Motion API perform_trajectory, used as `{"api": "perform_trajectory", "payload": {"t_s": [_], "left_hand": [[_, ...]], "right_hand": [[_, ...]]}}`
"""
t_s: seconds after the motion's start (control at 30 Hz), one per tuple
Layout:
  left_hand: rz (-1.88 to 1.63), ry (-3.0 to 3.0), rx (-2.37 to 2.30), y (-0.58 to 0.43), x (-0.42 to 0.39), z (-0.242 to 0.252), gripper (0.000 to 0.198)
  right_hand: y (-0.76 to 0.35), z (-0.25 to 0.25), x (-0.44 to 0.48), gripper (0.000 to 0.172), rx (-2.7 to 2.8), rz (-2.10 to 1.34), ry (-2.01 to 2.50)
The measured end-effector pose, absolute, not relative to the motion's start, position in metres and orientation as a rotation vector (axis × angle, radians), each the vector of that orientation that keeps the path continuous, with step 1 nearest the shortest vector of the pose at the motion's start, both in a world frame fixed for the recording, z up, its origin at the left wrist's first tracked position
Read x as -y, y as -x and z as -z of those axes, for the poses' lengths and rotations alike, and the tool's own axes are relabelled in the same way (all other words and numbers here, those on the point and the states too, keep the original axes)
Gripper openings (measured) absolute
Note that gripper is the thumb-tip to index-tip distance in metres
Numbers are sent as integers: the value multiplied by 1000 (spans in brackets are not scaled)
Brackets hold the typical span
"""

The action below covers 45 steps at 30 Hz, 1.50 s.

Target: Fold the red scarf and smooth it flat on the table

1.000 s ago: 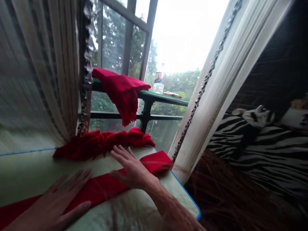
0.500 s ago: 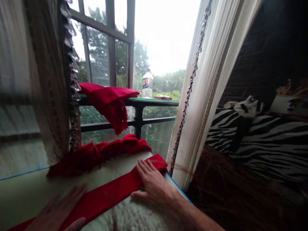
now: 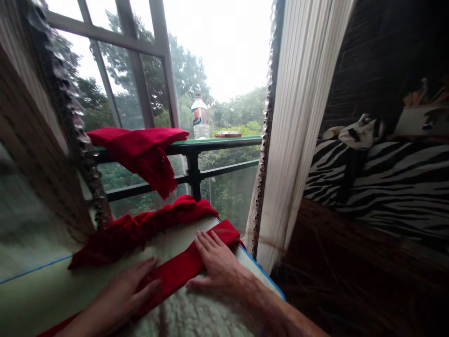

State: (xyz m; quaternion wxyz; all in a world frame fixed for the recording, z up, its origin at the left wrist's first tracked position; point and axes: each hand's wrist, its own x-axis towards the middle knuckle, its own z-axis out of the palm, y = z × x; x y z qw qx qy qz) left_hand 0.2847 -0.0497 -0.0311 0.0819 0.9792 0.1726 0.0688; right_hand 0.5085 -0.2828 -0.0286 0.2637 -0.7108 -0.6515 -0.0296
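Folded red scarf (image 3: 180, 269) is lying diagonally across the pale desk (image 3: 171, 238), with the right hand (image 3: 219, 267) resting flat near its far end, not clutching. Left hand (image 3: 122, 290) is sliding up closer, fingers loosely spread, so both are now working the same stretch. That one's blurring though, its forearm's covering cloth, and the frame's cutting off the near end.

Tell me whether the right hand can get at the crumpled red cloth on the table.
Probably yes: the right hand lies open on the flat red strip, and just tabletop shows between it and the crumpled red cloth.
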Motion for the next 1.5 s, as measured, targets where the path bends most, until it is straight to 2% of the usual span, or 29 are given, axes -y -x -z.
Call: {"api": "perform_trajectory", "payload": {"t_s": [0.1, 0.3, 0.47, 0.63, 0.9, 0.97, 1.13, 1.33, 1.5], "left_hand": [[-73, -2879, -555, -308, 67, 15, 64], [-53, -2754, -552, -315, 80, -4, 57], [138, -2631, -629, -324, 71, -7, 53], [366, -2525, -623, -336, 56, -13, 37], [329, -2244, -603, -334, 41, -10, 33], [347, -2164, -604, -333, 42, -9, 36], [540, -1989, -563, -330, 48, -15, 59], [676, -1900, -529, -324, 43, -23, 52], [558, -1835, -542, -317, 42, -49, 58]], "right_hand": [[-509, 26, 283, 109, 1781, 97, 1948], [-508, 28, 289, 101, 1830, 77, 2016], [-509, 30, 289, 96, 1866, 65, 2045], [-508, 29, 289, 96, 1866, 83, 2095], [-508, 30, 289, 96, 1862, 69, 2093], [-508, 28, 290, 98, 1849, 58, 2081], [-505, 25, 290, 103, 1839, 13, 2062], [-508, 27, 288, 106, 1801, 14, 1991], [-509, 31, 286, 111, 1791, 32, 1978]]}}
